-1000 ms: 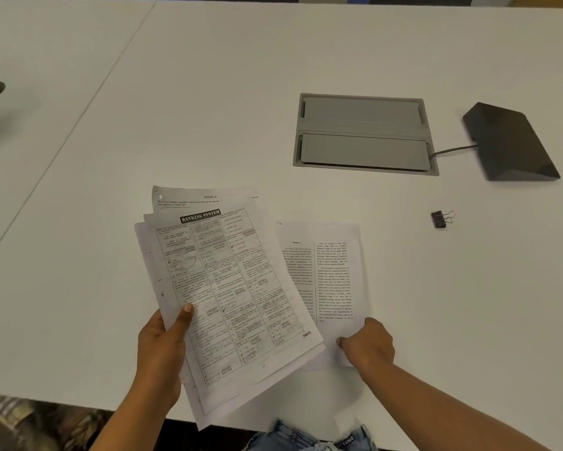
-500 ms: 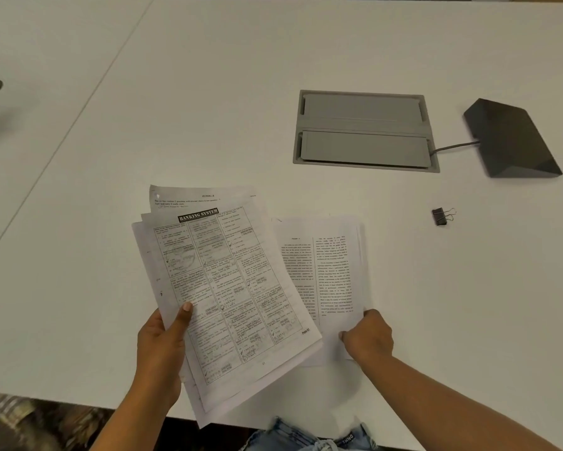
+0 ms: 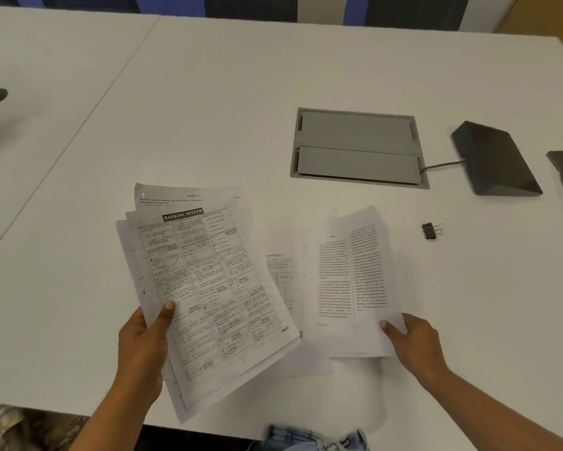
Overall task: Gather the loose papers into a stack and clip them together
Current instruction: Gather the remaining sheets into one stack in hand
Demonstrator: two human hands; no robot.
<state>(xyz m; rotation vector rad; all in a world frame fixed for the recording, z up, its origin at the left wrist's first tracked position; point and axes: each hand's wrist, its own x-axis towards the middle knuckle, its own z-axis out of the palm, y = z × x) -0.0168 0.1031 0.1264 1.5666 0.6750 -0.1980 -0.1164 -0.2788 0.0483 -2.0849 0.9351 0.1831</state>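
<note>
While my left hand (image 3: pixel 143 346) grips a fanned bundle of printed white sheets (image 3: pixel 205 281) at its lower left edge, thumb on top, my right hand (image 3: pixel 416 345) pinches a two-column text page (image 3: pixel 351 281) by its lower right corner. The small black binder clip (image 3: pixel 429 230) lies on the white table (image 3: pixel 241 109), well apart, up and right of the right hand.

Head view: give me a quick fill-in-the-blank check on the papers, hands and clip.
1. The left hand holds the sheaf headed BANKING ____.
2. The two-column sheet is gripped by the ____ hand.
3. The binder clip lies on the ____, touched by neither hand.
4. One more sheet lies ____ the two held ones.

Missing: SYSTEM; right; table; between
</note>
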